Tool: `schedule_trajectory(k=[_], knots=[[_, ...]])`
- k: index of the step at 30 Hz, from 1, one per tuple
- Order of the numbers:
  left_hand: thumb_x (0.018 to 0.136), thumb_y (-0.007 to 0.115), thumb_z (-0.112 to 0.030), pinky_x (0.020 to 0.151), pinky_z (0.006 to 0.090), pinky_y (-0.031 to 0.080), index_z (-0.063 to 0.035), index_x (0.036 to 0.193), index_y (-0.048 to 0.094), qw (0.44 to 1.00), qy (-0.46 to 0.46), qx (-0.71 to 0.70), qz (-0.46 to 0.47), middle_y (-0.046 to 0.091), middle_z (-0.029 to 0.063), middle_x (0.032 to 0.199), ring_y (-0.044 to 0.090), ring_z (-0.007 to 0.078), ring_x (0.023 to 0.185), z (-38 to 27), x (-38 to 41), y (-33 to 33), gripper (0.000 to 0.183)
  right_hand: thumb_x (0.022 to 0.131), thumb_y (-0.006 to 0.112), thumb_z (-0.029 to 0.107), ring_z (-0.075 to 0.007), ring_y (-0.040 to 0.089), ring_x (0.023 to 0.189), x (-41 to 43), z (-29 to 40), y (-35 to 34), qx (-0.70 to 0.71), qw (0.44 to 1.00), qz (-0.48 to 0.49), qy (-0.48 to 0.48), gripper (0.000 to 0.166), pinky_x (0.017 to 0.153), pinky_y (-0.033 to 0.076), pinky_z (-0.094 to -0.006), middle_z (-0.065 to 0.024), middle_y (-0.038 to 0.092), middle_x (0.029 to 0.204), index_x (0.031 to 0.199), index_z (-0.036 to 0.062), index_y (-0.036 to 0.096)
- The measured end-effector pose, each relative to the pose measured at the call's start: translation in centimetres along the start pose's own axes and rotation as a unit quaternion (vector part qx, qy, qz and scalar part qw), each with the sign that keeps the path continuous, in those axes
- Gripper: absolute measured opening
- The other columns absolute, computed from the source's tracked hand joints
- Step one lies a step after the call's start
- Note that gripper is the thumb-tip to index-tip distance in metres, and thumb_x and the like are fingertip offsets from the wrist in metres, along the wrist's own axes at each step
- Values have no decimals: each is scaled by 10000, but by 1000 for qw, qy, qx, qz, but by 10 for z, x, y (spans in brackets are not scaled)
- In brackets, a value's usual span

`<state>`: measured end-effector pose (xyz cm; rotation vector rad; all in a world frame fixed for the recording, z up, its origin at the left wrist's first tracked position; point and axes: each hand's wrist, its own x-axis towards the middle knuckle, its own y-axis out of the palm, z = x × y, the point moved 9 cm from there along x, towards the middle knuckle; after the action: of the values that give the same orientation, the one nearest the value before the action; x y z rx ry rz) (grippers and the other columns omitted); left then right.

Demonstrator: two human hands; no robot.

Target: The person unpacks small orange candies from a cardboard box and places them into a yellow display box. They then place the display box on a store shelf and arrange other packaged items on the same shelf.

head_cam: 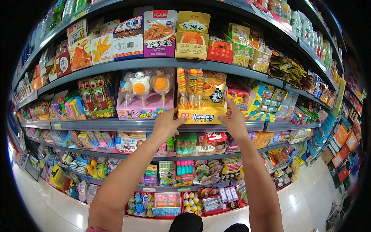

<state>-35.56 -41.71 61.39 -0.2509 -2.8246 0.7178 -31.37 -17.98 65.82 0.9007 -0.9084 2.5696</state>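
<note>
A yellow cardboard display box of burger-shaped candy skewers (202,116) stands at the front of the middle shelf, between my two hands. My left hand (169,121) grips its lower left corner, thumb on the front face. On the other side my right hand (234,117) holds the right edge, thumb on the front and fingers along the side. Wrapped candy skewers (192,84) stand upright in the box's left part, beside a gold candy packet (214,87). Left of my left hand is a pink box of character lollipops (145,111).
The grey shelf edge (139,126) runs under the box. Boxed and bagged snacks (191,37) line the shelf above. Lower shelves hold chocolate boxes (127,145) and toy candies (185,171). A red bin of egg-shaped sweets (191,203) sits near the floor.
</note>
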Motion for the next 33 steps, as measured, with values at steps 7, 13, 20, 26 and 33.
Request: schedule_trajectory(k=[7,13,20,26,33], knots=[[808,721,-279,689,453,513,11,829,634,962,104,217,-127,661,198,773,657,349,781,-11,12,-15,304,786,733,136,-358,608,1047,2,12,4,-231,971,-46,41,552,863,501,-420,-183,618,1156,1305,98,548],[820,701,-253,687,466,519,6,815,634,919,150,320,-173,666,204,787,662,369,777,-28,16,-11,268,804,721,195,-341,659,907,8,16,10,-313,947,-65,25,394,770,523,-429,-170,641,1082,1175,99,630],[864,638,-217,577,454,534,-13,973,609,884,179,389,-190,668,177,702,671,359,647,-29,19,-6,233,797,720,225,-315,678,824,19,6,23,-366,930,-39,-15,282,708,525,-417,-145,691,887,1055,114,689],[869,650,-287,574,470,517,-51,1139,597,885,177,379,-205,650,168,659,663,357,646,-31,7,-9,362,818,697,256,-341,671,786,16,1,24,-388,921,-12,7,325,698,520,-428,-169,689,805,1108,110,672],[851,662,-320,605,470,524,-42,1194,596,893,183,370,-177,657,197,686,663,365,663,-32,9,-3,446,837,681,267,-363,670,771,17,-5,25,-389,921,10,4,338,700,519,-456,-198,680,774,1127,97,648]])
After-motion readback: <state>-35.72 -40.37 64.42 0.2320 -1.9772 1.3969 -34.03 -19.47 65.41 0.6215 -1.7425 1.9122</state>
